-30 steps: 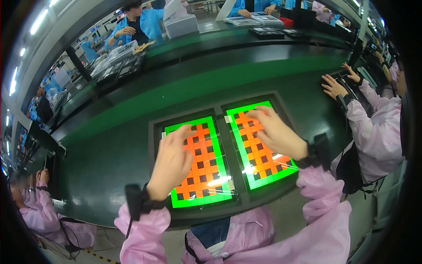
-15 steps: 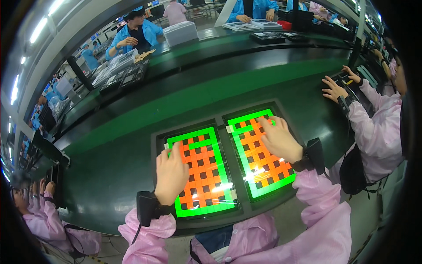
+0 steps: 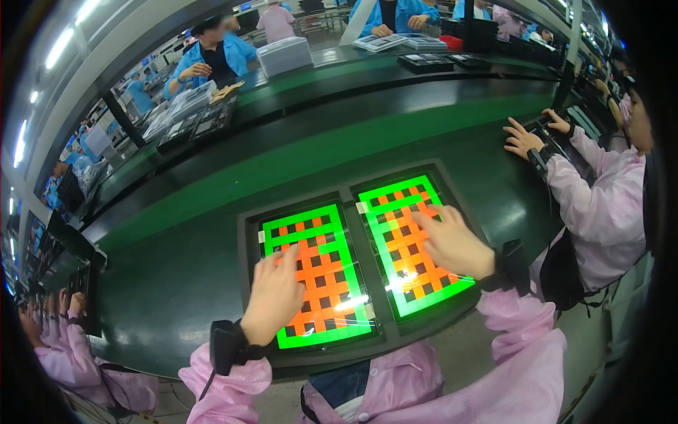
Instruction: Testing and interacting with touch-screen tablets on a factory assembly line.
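Observation:
Two tablets lie side by side in a dark frame (image 3: pixel 355 240), each lit with a grid of orange and black squares inside a green border. The index finger of my left hand (image 3: pixel 274 293) reaches onto the upper part of the left tablet (image 3: pixel 326 283); its other fingers are loosely bent and hold nothing. Over the upper right of the right tablet (image 3: pixel 406 249) is my right hand (image 3: pixel 458 244), fingers apart and nothing in them. Whether each fingertip touches the glass is hard to tell. Both wrists wear black bands.
The frame rests on a green work surface (image 3: pixel 169 283). At the right a co-worker's hands (image 3: pixel 526 138) are over another dark device. Across the bench stand black trays (image 3: pixel 201 127) and a stack of pale sheets (image 3: pixel 284 56), with people in blue behind.
Both hands have shifted slightly down their screens. On each tablet a row near the top has turned green across, and on the left one a few squares below it are green too.

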The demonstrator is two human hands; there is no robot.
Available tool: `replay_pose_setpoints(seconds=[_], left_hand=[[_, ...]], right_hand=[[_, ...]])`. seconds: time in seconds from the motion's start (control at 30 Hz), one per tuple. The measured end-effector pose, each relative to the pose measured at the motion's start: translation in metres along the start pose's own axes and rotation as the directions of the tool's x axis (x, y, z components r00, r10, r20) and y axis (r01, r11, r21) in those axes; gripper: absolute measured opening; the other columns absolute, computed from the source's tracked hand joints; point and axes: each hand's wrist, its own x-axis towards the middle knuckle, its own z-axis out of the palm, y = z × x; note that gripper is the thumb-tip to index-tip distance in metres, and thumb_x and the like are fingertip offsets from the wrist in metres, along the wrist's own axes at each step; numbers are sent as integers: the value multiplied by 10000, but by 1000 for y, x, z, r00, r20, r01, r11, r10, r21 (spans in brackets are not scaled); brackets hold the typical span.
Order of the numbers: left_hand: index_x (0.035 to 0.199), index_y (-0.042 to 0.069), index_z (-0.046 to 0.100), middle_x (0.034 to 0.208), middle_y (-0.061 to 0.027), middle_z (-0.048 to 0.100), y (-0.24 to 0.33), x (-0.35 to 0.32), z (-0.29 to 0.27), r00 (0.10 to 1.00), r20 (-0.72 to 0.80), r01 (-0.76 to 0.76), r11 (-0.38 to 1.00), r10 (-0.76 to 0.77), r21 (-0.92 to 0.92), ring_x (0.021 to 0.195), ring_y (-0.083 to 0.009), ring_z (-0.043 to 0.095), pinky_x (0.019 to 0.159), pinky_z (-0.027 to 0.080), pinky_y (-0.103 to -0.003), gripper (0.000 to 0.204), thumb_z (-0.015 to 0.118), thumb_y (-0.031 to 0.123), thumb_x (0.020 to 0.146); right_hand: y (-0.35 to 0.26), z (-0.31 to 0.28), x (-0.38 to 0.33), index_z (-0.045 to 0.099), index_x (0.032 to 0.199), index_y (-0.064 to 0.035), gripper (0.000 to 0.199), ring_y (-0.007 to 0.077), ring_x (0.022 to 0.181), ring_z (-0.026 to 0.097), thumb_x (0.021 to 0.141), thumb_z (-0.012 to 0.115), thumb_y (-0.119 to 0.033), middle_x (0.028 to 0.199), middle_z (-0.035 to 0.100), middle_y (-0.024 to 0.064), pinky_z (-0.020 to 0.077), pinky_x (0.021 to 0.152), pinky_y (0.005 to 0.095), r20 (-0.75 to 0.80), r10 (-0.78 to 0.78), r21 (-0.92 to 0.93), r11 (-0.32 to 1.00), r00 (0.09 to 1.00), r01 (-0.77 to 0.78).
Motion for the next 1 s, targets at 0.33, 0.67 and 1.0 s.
replay_pose_setpoints(seconds=[0.33,0.67,1.0], left_hand=[[1237,5,439,1210,-101,575,26,5,4,978,58,-188,965,201,-182,1181,-326,440,1017,340,-433,506,486,-29,734],[1191,-3,492,1089,-154,603,5,-30,-23,999,7,-42,999,42,5,1082,-331,497,949,381,-427,464,511,-28,728],[1154,19,527,1088,-172,588,21,-41,-29,993,97,-62,996,68,-66,1053,-334,523,940,389,-430,421,538,-8,734]], right_hand=[[-16,11,-6,394,1303,4,509,435,1239,353,825,519,-122,1252,476,210,292,1023,551,87,-152,57,987,984,148],[9,-11,-44,470,1244,-1,431,438,1190,401,831,534,-106,1116,574,207,367,989,472,-21,34,135,990,999,-31],[-2,-8,-58,515,1214,-15,392,416,1172,430,828,533,-82,1159,557,215,372,983,475,9,-85,56,995,996,85]])
